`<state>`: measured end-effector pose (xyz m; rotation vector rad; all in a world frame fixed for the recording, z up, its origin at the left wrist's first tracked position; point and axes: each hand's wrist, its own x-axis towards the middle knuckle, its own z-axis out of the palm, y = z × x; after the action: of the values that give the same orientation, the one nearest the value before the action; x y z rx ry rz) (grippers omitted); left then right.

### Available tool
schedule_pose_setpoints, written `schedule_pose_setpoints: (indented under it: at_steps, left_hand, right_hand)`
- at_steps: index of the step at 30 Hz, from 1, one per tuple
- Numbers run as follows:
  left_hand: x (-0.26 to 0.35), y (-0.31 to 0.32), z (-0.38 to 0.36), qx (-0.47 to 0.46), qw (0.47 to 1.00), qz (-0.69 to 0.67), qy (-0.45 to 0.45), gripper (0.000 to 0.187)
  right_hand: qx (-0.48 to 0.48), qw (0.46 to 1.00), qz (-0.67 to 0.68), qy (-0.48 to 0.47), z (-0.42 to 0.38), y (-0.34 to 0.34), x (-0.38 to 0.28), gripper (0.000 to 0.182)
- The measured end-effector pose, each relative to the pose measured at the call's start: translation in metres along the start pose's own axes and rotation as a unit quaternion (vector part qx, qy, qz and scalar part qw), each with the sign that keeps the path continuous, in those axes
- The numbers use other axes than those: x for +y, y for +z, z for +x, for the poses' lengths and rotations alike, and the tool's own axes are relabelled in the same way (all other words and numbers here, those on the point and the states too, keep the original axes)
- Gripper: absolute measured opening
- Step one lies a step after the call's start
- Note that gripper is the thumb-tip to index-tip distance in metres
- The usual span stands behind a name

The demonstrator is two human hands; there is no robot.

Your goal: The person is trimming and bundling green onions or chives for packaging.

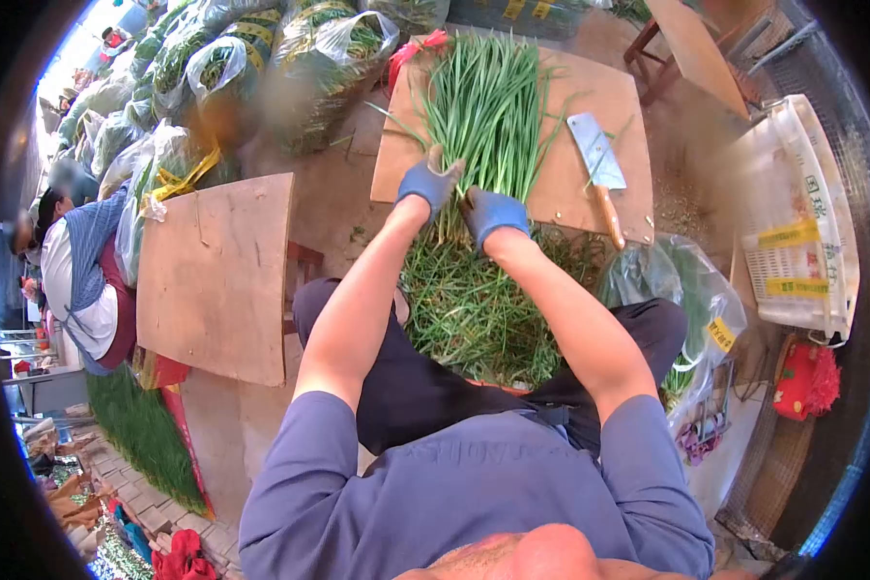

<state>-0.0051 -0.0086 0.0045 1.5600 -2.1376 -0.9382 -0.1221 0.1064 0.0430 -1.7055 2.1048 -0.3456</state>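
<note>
A thick bundle of long green chives (488,106) lies on the wooden board (599,92), leaf tips away from me and stem ends at the near edge. My left hand (429,184), in a blue-grey work glove, closes on the left side of the stem ends. From the right, my right hand (494,215), gloved alike, grips them low at the board's edge; its fingertips are partly hidden by the stems. To the right, a cleaver (597,153) with a wooden handle lies flat on the board, apart from both hands.
Loose green trimmings (483,309) are heaped below the board between my legs. Another wooden tabletop (217,275) stands at left, with a seated person (87,271) beyond it. Bagged greens (329,58) pile up at back left. A white crate (793,213) and a plastic bag (691,290) are at right.
</note>
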Motion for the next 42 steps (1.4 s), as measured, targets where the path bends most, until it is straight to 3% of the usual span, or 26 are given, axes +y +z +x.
schedule_pose_setpoints:
  at_steps: [2,5,6,9,10,11,13,14,15,17,19,20,21,23,24,26,27,28,29,30,31,32,36,40,41,42]
  left_hand:
    - [0.006,-0.007,-0.001,-0.034,0.999,0.019,0.008,0.074]
    - [0.0,-0.002,0.0,-0.075,0.997,0.01,-0.009,0.08]
    - [-0.001,-0.005,0.003,-0.093,0.995,-0.01,-0.017,0.08]
    - [-0.005,-0.011,0.002,-0.075,0.997,0.006,0.003,0.076]
    - [0.002,-0.022,-0.002,-0.083,0.996,0.034,-0.009,0.075]
    - [0.013,-0.021,-0.018,-0.085,0.994,0.068,-0.015,0.075]
    - [0.02,-0.03,-0.031,-0.061,0.991,0.103,0.055,0.074]
    - [0.02,-0.029,-0.037,-0.053,0.986,0.123,0.095,0.074]
    - [0.022,-0.028,-0.041,-0.049,0.979,0.143,0.136,0.075]
    - [0.031,-0.032,-0.042,-0.055,0.978,0.165,0.12,0.071]
    - [0.022,-0.019,-0.037,-0.008,0.976,0.202,0.077,0.07]
    - [-0.007,0.001,-0.02,0.052,0.975,0.21,0.049,0.069]
    - [-0.014,0.003,-0.01,0.071,0.985,0.149,0.043,0.069]
    - [-0.022,0.01,0.007,0.102,0.994,0.026,0.036,0.071]
    - [-0.027,0.014,0.018,0.102,0.992,0.06,0.033,0.072]
    - [-0.041,0.033,0.054,0.049,0.993,0.109,0.025,0.068]
    - [-0.075,0.064,0.082,0.083,0.987,0.082,0.111,0.064]
    - [-0.034,0.054,0.063,-0.003,0.989,0.12,0.084,0.057]
    - [-0.033,0.069,0.061,0.017,0.972,0.165,0.165,0.052]
    - [0.0,0.06,0.042,-0.063,0.994,0.042,0.076,0.056]
    - [-0.012,0.074,0.049,-0.037,0.995,0.037,0.086,0.056]
    - [-0.009,0.069,0.038,-0.014,0.988,0.026,0.151,0.059]
    - [0.02,0.057,0.008,-0.004,0.99,0.041,0.133,0.062]
    - [-0.008,0.032,0.013,-0.018,0.996,0.002,0.087,0.063]
    - [-0.019,0.023,0.013,-0.03,0.996,-0.004,0.088,0.063]
    - [-0.028,0.01,0.01,0.018,0.98,0.103,0.168,0.063]
  right_hand:
    - [0.011,0.999,0.044,-0.014,-0.004,-0.001,0.003,0.039]
    - [-0.054,0.963,0.261,0.028,-0.006,0.011,0.028,0.037]
    - [-0.151,0.887,0.421,0.114,-0.008,0.009,0.03,0.03]
    - [-0.256,0.861,0.432,0.076,-0.062,-0.046,0.007,0.021]
    - [-0.295,0.878,0.374,0.041,-0.089,-0.065,-0.001,0.019]
    - [-0.301,0.906,0.251,-0.158,-0.123,-0.044,0.032,0.027]
    - [-0.46,0.865,0.045,-0.194,-0.178,-0.056,0.034,0.032]
    - [-0.501,0.847,-0.071,-0.166,-0.198,-0.051,0.04,0.039]
    - [-0.525,0.833,-0.14,-0.11,-0.207,-0.045,0.048,0.049]
    - [-0.528,0.802,-0.256,-0.112,-0.197,-0.04,0.071,0.042]
    - [-0.392,0.913,-0.018,0.11,-0.161,-0.093,0.041,0.05]
    - [-0.141,0.987,0.078,-0.013,-0.135,-0.043,0.094,0.066]
    - [-0.029,0.985,0.164,0.043,-0.103,-0.037,0.106,0.066]
    - [0.167,0.955,0.192,0.149,-0.051,-0.034,0.095,0.07]
    - [0.156,0.95,0.167,0.211,-0.02,-0.024,0.091,0.079]
    - [0.075,0.944,0.208,0.246,0.018,-0.017,0.07,0.072]
    - [0.074,0.953,0.204,0.211,0.03,-0.002,0.064,0.064]
    - [0.177,0.935,0.228,0.205,0.047,0.04,0.062,0.056]
    - [0.201,0.928,0.26,0.177,0.044,0.022,0.047,0.048]
    - [0.169,0.937,0.251,0.176,0.053,0.031,0.048,0.049]
    - [0.251,0.931,0.2,0.173,0.046,0.036,0.048,0.058]
    - [0.237,0.933,0.22,0.158,0.03,0.026,0.049,0.064]
    - [0.167,0.958,0.204,0.115,0.025,0.022,0.07,0.065]
    - [0.092,0.98,0.167,0.058,-0.071,-0.075,0.068,0.063]
    - [0.155,0.964,0.215,0.001,-0.113,-0.104,0.079,0.059]
    - [0.217,0.939,0.26,-0.053,-0.156,-0.121,0.096,0.056]
